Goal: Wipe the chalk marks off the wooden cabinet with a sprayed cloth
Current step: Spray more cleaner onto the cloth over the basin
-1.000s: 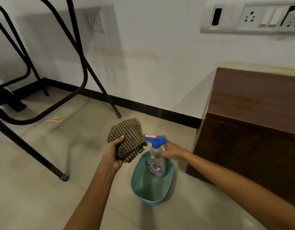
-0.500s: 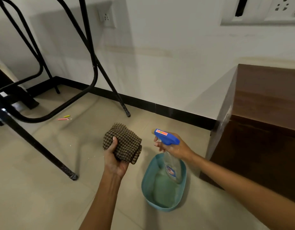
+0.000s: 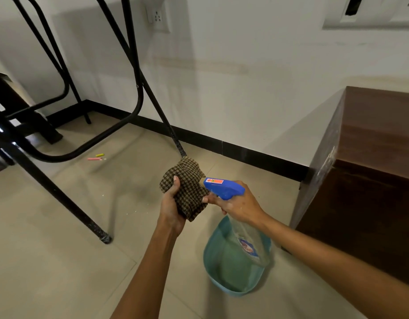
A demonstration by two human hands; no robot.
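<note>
My left hand (image 3: 170,209) grips a bunched brown checked cloth (image 3: 189,191) at mid-frame. My right hand (image 3: 238,204) holds a clear spray bottle (image 3: 247,240) by its neck, fingers on the trigger. Its blue nozzle head (image 3: 223,187) points left and sits right against the cloth. The dark wooden cabinet (image 3: 369,180) stands at the right against the wall, with faint whitish chalk marks (image 3: 326,164) along its left front edge.
A teal plastic basin (image 3: 224,270) sits on the tiled floor under the bottle. Black metal table legs (image 3: 60,194) cross the left side. Pink and yellow chalk sticks (image 3: 96,157) lie on the floor beneath them. A white wall with sockets is behind.
The right hand lifted the spray bottle out of the basin and brought its nozzle up to the cloth. The left hand kept its hold on the cloth. My view shifted left and closer.
</note>
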